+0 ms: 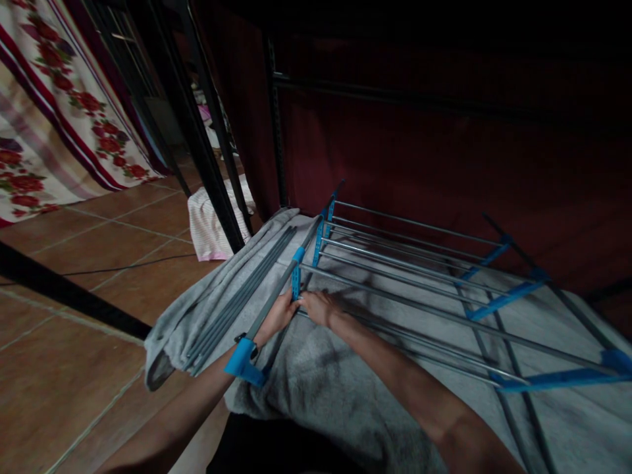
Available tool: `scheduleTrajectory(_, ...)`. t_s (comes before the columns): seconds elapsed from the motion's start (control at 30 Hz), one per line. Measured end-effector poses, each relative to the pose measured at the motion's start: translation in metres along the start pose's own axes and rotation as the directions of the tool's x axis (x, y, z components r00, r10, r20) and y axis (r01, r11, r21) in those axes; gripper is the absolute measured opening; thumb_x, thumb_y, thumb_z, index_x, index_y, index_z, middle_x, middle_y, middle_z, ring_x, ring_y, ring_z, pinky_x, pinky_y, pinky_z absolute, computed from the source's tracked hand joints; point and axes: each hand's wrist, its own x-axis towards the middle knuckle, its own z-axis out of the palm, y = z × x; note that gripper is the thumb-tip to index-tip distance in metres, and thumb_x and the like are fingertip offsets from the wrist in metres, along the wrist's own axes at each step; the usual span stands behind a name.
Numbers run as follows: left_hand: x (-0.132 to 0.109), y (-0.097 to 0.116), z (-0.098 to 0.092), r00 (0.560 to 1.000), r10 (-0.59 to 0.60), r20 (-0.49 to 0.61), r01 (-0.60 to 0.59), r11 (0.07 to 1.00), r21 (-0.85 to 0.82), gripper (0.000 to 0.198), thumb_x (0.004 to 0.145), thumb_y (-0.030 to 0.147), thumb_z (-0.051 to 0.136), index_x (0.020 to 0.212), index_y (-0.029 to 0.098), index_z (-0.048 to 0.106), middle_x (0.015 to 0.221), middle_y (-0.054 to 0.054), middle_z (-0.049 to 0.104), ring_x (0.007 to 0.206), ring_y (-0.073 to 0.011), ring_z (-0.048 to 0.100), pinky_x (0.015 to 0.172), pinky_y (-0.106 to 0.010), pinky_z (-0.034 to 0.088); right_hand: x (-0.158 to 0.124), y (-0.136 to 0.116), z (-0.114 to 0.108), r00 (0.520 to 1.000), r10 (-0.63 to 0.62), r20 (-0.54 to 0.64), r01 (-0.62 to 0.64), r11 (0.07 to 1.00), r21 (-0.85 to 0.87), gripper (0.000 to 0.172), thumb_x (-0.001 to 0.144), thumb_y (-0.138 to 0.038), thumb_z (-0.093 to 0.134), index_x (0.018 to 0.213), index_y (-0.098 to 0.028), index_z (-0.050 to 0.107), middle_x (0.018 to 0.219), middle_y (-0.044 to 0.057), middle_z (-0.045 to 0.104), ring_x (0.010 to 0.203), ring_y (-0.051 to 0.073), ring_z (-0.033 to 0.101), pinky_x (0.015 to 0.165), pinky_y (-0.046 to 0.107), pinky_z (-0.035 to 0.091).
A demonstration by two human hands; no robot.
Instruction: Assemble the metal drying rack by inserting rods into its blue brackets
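Note:
A metal drying rack [395, 295] with blue plastic joints lies across a grey blanket [326, 368]. At its left end, my two hands meet by the lower end of a blue slotted bracket [296, 282]. My left hand [277, 317] reaches under the side tube, its fingers closed on the bracket end. Bent over the same spot, my right hand [320, 308] is closed with fingertips close to the left hand's. Exactly what lies between its fingers is hidden. A larger blue corner joint [243, 362] sits over my left wrist.
Several loose grey rods [241, 299] lie bundled left of the rack. Black metal frame posts [210, 131] rise at the left, and a dark red panel [419, 158] stands behind. Beyond are a striped cloth [212, 220], a tiled floor [113, 243] and a floral curtain [64, 99].

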Motion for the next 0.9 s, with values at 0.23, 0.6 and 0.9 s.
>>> scheduleTrajectory(0.23, -0.001, 0.004, -0.002, 0.999, -0.046, 0.018, 0.046, 0.999, -0.021, 0.027, 0.087, 0.039, 0.059, 0.11, 0.025, 0.064, 0.105, -0.009, 0.075, 0.109, -0.036, 0.067, 0.102, -0.05, 0.052, 0.009, 0.005, 0.001, 1.0, 0.012, 0.029, -0.013, 0.999, 0.041, 0.035, 0.104, -0.039, 0.039, 0.118, -0.026, 0.069, 0.117, 0.007, 0.075, 0.111, 0.022, 0.069, 0.088, 0.031, 0.05)
scheduleTrajectory(0.6, 0.0, -0.004, 0.0, 0.997, -0.069, 0.032, 0.068, 0.997, 0.034, 0.035, 0.083, 0.044, 0.055, 0.11, 0.022, 0.06, 0.098, -0.012, 0.075, 0.102, -0.0365, 0.07, 0.096, -0.048, 0.054, 0.014, 0.004, 0.002, 1.0, -0.003, 0.025, 0.003, 1.0, 0.0, 0.038, 0.105, -0.041, 0.037, 0.116, -0.024, 0.069, 0.12, 0.007, 0.074, 0.113, 0.023, 0.069, 0.093, 0.036, 0.052)
scheduleTrajectory(0.9, 0.019, -0.05, -0.002, 0.998, -0.014, 0.064, 0.011, 0.998, 0.054, 0.047, 0.079, 0.057, 0.06, 0.117, 0.029, 0.056, 0.121, -0.003, 0.074, 0.113, -0.0328, 0.068, 0.102, -0.049, 0.053, -0.038, 0.014, 0.013, 0.95, -0.01, -0.311, -0.037, 0.989, -0.146, 0.035, 0.104, -0.039, 0.042, 0.131, -0.02, 0.052, 0.122, 0.009, 0.07, 0.102, 0.022, 0.07, 0.089, 0.038, 0.055)
